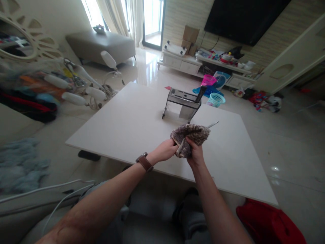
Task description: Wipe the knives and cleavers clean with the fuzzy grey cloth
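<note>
The cloth work is looking under way rather than finished: the left grip [166,150] is pinching the near-left edge of a mottled brown-grey cloth [191,133], while the right grip [196,154] is clasping it from the right, thumb pressing on its folds. Both are holding the bunched cloth above the near part of the white tabletop [122,125]. A thin metal shaft [213,124] is sticking out past its far-right side; the folds are hiding the rest, so how much is done or left there is not showing. Just beyond, a metal knife rack [184,94] is standing with one black handle [201,94] rising from its right end, while the shaft is lying outside the rack.
</note>
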A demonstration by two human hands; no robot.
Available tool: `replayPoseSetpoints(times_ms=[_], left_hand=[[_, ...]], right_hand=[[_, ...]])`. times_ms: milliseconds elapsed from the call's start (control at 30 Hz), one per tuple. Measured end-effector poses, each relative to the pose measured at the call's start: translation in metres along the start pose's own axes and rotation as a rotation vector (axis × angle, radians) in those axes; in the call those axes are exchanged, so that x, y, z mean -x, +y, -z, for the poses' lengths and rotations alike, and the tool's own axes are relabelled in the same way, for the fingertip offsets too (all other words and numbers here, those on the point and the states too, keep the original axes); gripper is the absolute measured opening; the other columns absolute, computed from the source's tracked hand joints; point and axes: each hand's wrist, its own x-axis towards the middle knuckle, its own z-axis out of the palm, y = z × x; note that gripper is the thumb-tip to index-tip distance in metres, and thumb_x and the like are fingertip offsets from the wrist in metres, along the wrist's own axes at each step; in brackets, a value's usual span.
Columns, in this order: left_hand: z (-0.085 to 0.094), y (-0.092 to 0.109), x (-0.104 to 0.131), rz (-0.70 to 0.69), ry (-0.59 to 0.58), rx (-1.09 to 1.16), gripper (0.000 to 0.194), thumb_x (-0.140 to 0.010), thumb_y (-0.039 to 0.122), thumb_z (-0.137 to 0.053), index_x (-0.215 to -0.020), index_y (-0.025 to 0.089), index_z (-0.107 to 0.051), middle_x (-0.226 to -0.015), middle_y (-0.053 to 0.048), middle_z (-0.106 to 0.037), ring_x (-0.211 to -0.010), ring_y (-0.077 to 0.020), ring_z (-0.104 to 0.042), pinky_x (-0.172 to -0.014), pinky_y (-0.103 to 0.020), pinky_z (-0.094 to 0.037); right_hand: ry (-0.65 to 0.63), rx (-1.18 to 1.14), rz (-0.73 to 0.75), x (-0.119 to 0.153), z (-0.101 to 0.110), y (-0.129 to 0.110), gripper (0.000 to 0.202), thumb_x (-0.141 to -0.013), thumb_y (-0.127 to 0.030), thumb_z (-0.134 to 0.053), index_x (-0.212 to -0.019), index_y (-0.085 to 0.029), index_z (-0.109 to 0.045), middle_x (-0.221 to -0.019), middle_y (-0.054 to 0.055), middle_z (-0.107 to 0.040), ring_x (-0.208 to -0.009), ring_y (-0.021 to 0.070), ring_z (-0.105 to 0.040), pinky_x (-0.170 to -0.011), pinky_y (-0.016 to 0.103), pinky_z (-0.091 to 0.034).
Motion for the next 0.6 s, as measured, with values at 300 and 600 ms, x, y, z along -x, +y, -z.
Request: replayPoseSetpoints(times_ms=[300,600], left_hand=[[0.000,-0.002,0.001,0.021,0.050,-0.097,0.036,-0.099,0.035,-0.045,-0.104,0.016,-0.075,-0.107,-0.012,-0.079,-0.098,-0.0239,-0.071,-0.086,-0.031,-0.055],[0.008,-0.003,0.001,-0.006,0.038,-0.326,0.037,-0.098,0.051,-0.057,-0.117,0.023,-0.074,-0.105,-0.008,-0.079,-0.094,-0.0262,-0.073,-0.076,-0.029,-0.050]], right_hand=[[0.034,-0.017,-0.030,-0.009,0.008,0.010,0.041,-0.058,-0.016,-0.092,-0.095,-0.013,-0.074,-0.088,0.002,-0.081,-0.074,0.0173,-0.077,-0.071,0.028,-0.066],[0.079,-0.120,-0.112,-0.028,0.022,-0.004,0.038,-0.067,-0.017,-0.086,-0.102,-0.013,-0.071,-0.092,0.004,-0.082,-0.078,0.0181,-0.078,-0.076,0.030,-0.067]])
